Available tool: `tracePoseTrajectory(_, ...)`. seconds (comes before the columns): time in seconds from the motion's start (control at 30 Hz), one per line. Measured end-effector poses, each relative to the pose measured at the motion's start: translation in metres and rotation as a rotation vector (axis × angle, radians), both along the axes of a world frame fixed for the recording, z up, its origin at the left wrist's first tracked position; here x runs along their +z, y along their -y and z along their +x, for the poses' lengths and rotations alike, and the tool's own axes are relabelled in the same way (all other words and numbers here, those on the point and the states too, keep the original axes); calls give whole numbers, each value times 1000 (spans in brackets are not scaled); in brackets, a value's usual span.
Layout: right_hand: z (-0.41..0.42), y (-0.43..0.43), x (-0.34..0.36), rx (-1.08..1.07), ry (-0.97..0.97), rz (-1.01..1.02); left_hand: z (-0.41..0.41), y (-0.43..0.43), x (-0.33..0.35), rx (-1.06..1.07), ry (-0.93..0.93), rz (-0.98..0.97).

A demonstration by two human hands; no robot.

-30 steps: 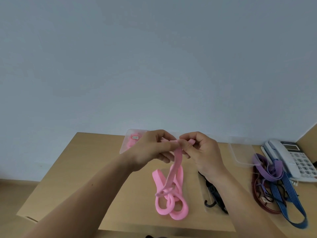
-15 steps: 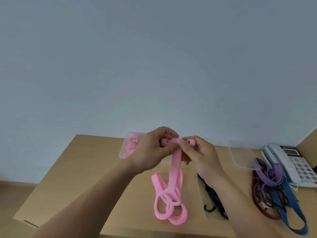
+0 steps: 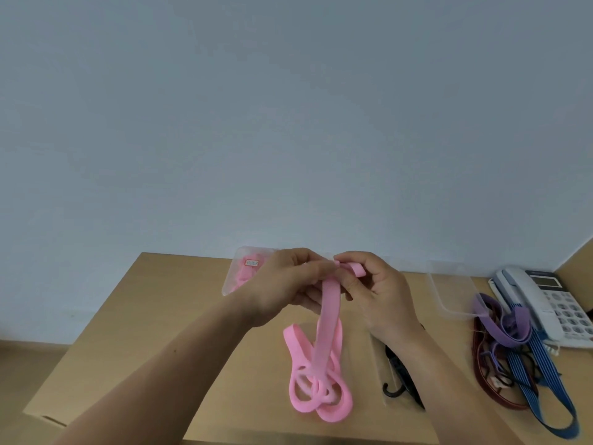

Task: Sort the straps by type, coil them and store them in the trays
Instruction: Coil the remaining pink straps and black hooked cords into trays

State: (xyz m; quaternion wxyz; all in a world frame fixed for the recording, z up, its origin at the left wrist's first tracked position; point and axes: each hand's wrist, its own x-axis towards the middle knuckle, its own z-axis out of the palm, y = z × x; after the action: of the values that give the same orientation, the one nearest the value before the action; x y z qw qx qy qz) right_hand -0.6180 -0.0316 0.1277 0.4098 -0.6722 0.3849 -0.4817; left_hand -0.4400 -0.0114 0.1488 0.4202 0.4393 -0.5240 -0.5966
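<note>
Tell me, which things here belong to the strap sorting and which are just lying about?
Part of the job: pink strap pinched by left hand and right hand; left tray holding pink straps; right tray; black hooked strap; tangled purple, maroon and blue straps.
Just lying about: telephone.

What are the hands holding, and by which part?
The pink strap, by its top end: left hand and right hand both pinch it there; the rest hangs down to the table.

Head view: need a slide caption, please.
The left hand and right hand pinch the pink strap above the table.
</note>
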Motion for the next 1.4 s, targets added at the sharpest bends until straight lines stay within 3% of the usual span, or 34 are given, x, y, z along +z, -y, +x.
tracePoseTrajectory(0.13, -2, -2, -2, 9, -20, -45, 0, 2, -2, 40, -109, 90)
tracePoseTrajectory(0.27, -8, -1, -1, 115, 95, 92, 0, 2, -5, 95, -130, 49)
tracePoseTrajectory(0.57, -9, 7, -6, 45, 38, 235, -7, 2, -13, 177, 107, -200)
tracePoseTrajectory(0.73, -9, 9, -6, 29, 84, 177, -9, 2, -12, 119, -11, -69)
tracePoseTrajectory(0.87, -7, 6, -8, -7, 31, 117, -5, 4, -13, 65, 98, 1)
tracePoseTrajectory(1.03, -8, 5, -10, -36, -53, 80, 0, 5, -14, 39, 176, 29)
tracePoseTrajectory(1.23, -6, 2, -12, 37, 34, 114, 3, 2, -13, -24, 235, -15)
tracePoseTrajectory(1.4, -4, 4, -10, -1, 105, 144, 3, 1, -8, -58, 121, -17)
